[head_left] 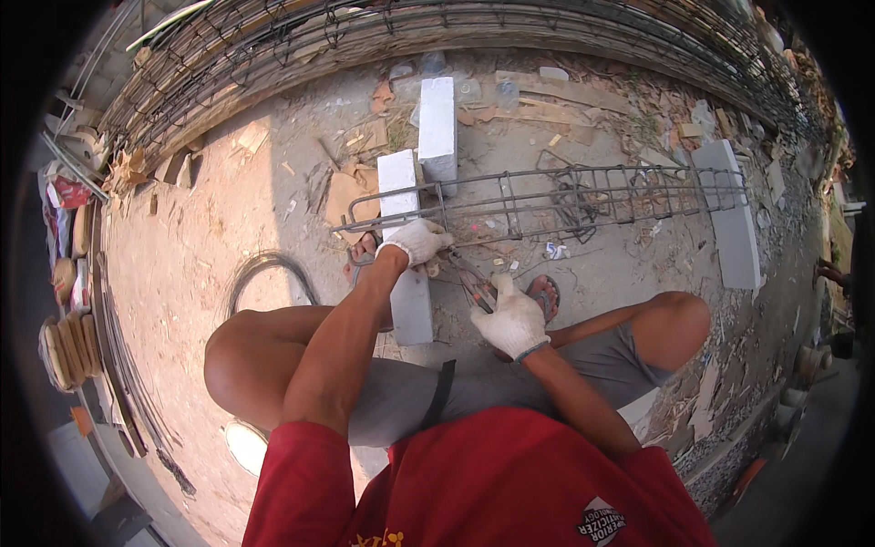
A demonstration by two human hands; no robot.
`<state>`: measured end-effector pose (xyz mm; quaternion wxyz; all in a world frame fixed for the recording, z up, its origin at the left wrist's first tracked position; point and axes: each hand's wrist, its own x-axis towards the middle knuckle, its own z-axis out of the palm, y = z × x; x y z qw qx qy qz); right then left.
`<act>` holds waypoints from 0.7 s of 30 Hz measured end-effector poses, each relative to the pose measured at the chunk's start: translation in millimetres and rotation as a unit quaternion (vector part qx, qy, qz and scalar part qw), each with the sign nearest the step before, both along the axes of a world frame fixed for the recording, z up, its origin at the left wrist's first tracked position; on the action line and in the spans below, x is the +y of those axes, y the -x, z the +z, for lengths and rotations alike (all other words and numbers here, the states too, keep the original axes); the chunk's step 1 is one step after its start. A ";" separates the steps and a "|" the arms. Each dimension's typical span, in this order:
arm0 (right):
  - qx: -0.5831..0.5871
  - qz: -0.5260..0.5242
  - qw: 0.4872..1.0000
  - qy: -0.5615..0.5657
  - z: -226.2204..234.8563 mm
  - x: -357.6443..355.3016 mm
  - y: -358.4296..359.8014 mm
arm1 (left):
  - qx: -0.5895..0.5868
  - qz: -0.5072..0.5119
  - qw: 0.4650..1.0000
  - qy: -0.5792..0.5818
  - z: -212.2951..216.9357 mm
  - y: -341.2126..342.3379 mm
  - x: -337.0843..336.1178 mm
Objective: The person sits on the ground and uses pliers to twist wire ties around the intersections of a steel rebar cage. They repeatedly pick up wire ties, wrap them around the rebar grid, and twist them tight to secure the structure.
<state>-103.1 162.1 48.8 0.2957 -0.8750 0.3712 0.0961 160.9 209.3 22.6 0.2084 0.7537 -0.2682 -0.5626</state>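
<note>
A long rebar cage [629, 194] of dark bars and stirrups lies across pale blocks in front of me. My left hand [417, 242], in a white knit glove, closes on the cage's near bar, close to its left end. My right hand [514, 319], gloved too, grips the handles of pincers [470, 277]; their jaws point up-left toward the near bar, beside my left fingers. Whether the jaws hold wire is too small to tell. Below the left end runs a pale block [398, 178], with another pale block [437, 123] just behind it.
A pale slab [729, 223] supports the cage's right end. More rebar cages [301, 46] are stacked along the far side. Coiled wire [264, 266] lies left of my knee. Tangled wire [576, 202] sits under the cage, and scraps litter the dirt floor [182, 301].
</note>
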 end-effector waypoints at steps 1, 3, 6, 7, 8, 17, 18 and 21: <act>-0.009 0.003 0.999 0.045 5.9 5.5 2.8 | -0.002 0.001 1.000 0.005 -0.8 0.2 0.4; 0.017 0.019 0.992 0.127 14.0 11.1 3.3 | -0.001 0.000 1.000 0.012 -8.1 -1.5 3.2; 0.032 -0.003 0.996 0.083 10.8 17.9 -1.0 | 0.009 0.001 1.000 0.006 -13.2 -4.0 4.3; -0.005 -0.011 0.999 0.040 -6.1 19.8 1.6 | 0.014 0.002 1.000 0.001 -13.8 -4.6 4.7; -0.040 -0.025 0.999 -0.001 -33.2 19.6 8.4 | 0.016 -0.003 1.000 0.005 -14.5 -2.5 -0.7; -0.113 -0.254 0.808 -0.519 -2.9 22.2 -0.2 | -0.008 0.004 1.000 -0.008 5.9 3.5 -6.7; -0.138 -0.234 0.835 -0.478 -4.1 19.3 2.4 | -0.004 0.004 1.000 -0.002 6.7 3.5 -6.8; -0.056 -0.157 0.883 -0.440 31.6 10.2 -8.4 | 0.005 0.015 1.000 -0.010 10.7 -2.7 1.7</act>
